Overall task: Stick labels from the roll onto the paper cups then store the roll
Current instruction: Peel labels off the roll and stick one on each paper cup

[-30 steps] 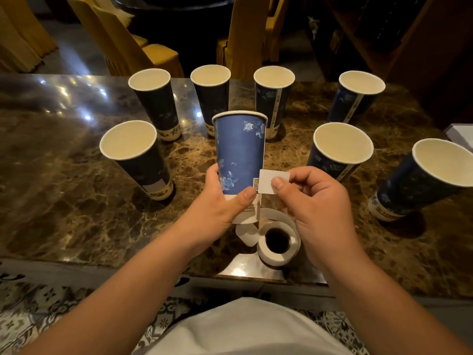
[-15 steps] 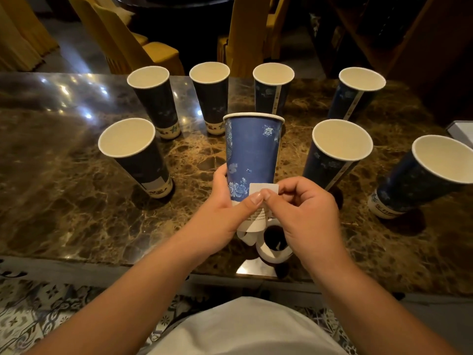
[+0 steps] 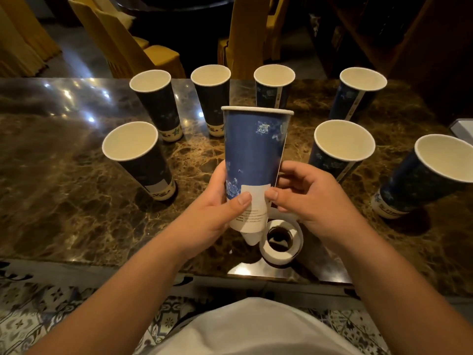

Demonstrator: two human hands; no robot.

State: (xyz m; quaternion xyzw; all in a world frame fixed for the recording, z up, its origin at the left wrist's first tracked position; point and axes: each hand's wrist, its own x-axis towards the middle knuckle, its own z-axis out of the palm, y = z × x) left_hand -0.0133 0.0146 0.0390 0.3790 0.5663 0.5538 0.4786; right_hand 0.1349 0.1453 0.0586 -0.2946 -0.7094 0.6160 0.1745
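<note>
The blue cup (image 3: pixel 253 155) is gripped low by the left hand (image 3: pixel 215 213). The white label (image 3: pixel 256 192) is pressed against it by both thumbs, the right hand (image 3: pixel 309 198) half curled.

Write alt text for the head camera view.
Two bare hands hold a blue floral paper cup above a brown marble table, thumbs pressing a white label onto its lower side. A label roll lies just below, and seven empty cups stand in an arc behind.
</note>
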